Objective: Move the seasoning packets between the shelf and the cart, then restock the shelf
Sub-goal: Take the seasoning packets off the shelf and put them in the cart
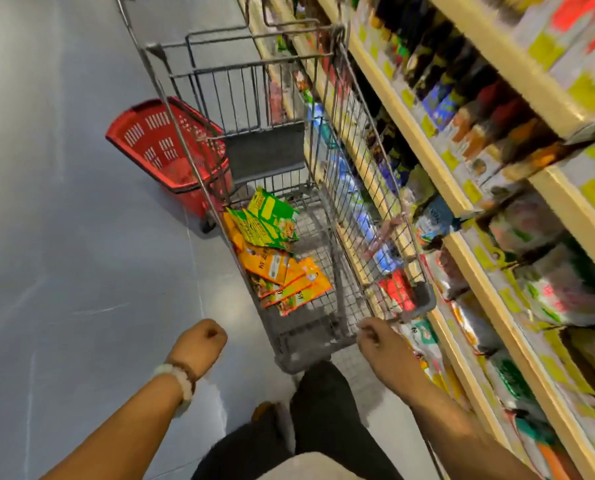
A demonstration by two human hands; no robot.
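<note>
— Two hands, both empty? 
— Yes: left hand curled into a fist over the floor; right hand loosely curled at the cart's near rim, grip unclear. 
— Packets? 
— Green packets and orange packets lie along the cart's left side. 
— Next? 
— Likely restocking: reach in, lift a stack toward the shelf.

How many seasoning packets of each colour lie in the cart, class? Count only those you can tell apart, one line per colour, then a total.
Green packets: about 3
Orange packets: about 5
Total: about 8; they overlap in the cart, so some may be hidden.
</note>
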